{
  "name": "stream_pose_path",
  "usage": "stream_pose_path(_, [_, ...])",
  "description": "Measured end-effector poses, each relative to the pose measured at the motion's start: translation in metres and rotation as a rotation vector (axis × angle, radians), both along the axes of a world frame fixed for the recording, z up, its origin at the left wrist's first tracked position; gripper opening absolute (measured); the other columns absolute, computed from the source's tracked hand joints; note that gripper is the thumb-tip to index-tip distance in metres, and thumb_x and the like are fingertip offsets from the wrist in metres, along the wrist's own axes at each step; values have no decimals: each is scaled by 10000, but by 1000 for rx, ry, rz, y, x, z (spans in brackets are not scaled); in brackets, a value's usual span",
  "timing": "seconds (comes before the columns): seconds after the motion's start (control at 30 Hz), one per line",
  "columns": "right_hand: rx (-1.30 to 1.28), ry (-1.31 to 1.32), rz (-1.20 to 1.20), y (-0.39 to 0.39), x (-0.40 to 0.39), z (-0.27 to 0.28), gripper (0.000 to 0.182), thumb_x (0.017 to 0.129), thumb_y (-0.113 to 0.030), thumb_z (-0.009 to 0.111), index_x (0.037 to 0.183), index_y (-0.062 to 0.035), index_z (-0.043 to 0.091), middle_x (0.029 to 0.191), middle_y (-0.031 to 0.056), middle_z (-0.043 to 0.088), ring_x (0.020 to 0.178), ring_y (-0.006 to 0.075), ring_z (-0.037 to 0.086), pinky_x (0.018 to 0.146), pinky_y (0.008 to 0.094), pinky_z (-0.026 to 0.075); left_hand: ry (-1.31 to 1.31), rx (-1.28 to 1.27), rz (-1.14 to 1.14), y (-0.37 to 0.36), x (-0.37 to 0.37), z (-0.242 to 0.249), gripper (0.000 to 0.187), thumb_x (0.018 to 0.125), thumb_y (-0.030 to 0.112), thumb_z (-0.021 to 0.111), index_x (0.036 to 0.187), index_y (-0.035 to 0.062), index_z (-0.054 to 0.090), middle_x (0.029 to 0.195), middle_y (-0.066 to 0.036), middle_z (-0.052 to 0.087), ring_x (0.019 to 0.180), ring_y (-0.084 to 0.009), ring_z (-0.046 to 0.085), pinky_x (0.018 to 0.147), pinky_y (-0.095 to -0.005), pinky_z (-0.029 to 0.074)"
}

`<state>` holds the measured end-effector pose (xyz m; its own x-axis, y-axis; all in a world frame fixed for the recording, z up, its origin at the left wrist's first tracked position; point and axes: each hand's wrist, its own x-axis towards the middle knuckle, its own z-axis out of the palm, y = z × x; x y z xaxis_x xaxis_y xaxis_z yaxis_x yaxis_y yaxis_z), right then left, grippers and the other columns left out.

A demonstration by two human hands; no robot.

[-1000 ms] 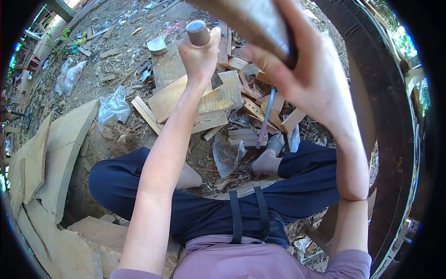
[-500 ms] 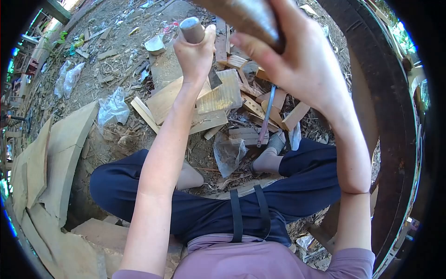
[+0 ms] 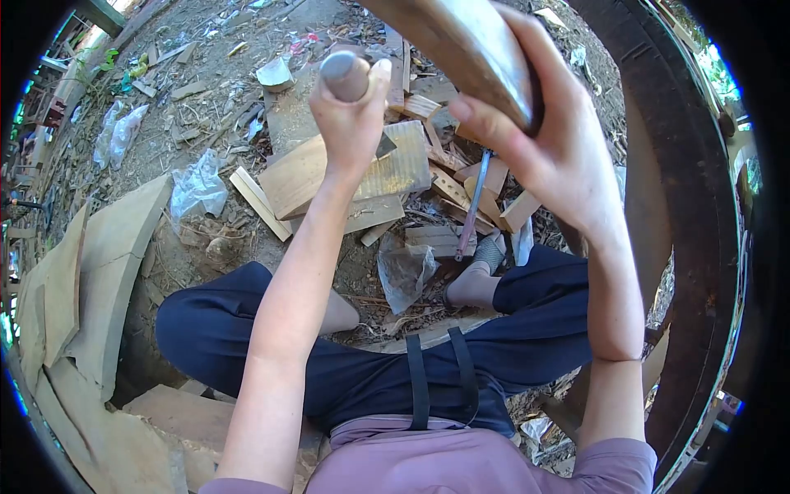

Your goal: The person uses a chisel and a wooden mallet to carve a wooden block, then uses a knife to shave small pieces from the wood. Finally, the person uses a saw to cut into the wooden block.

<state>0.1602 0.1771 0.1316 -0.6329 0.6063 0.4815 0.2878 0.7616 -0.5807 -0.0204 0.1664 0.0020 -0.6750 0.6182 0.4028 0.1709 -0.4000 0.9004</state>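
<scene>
My left hand (image 3: 350, 128) is wrapped round the round handle (image 3: 346, 78) of a chisel, its blunt end pointing up at me. Part of a dark flat blade shows beside the wrist, above a pale wooden board (image 3: 300, 177) and a ridged piece of wood (image 3: 395, 165). Raised higher and to the right, my right hand (image 3: 559, 140) grips a thick, smooth piece of wood (image 3: 461, 45), thumb on the near side and fingers round the far side. The top of that wood runs out of view. Where the chisel's tip rests is hidden behind my left hand.
Wood offcuts (image 3: 494, 177) and a long thin metal rod (image 3: 475, 202) lie ahead of my feet. Plastic bags (image 3: 199, 188) litter the dirt. Large flat boards (image 3: 115, 255) lean at left; a dark curved beam (image 3: 695, 206) stands close on the right.
My right hand and the thick piece of wood have moved down and to the right, showing more of the wood. My left hand with the chisel has shifted slightly down and right.
</scene>
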Motion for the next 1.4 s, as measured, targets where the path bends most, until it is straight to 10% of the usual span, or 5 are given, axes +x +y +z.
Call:
stream_pose_path(0.47, [-475,-104,-169,-16,52,-99,695,815,-324,747,1381,-51,449,1170,246,650,1141,366,623,951,426,481,-232,79,6,11,-14,0,166,898,48,625,793,40,497,598,-15,507,492,-110,491,474,-283,427])
stream_pose_path(0.53, [-491,-105,-199,-15,57,-99,696,815,-329,746,1380,-49,450,1169,247,650,1142,366,623,951,426,481,-629,187,43,10,-20,3,203,895,56,636,771,46,476,591,-17,502,488,-112,489,477,-285,432])
stream_pose_path(0.67, [-580,-73,-225,-12,64,-99,750,816,-340,759,1398,2,432,1209,211,621,1150,266,598,986,365,447,-202,268,23,15,-34,21,198,883,48,653,812,52,469,601,-29,503,493,-119,485,484,-291,444])
stream_pose_path(0.93, [-502,-137,-227,-13,68,-111,696,812,-286,730,1404,-80,426,1158,247,654,1100,380,641,932,439,495,-242,195,-61,21,-31,15,199,880,34,659,792,50,482,593,-39,504,494,-132,494,485,-307,453])
stream_pose_path(1.4, [-459,-171,-195,-14,66,-115,701,805,-263,735,1406,-81,422,1077,246,680,937,341,706,839,407,538,-192,170,-65,26,-33,4,191,882,53,672,764,31,524,586,-44,522,486,-132,508,471,-307,460])
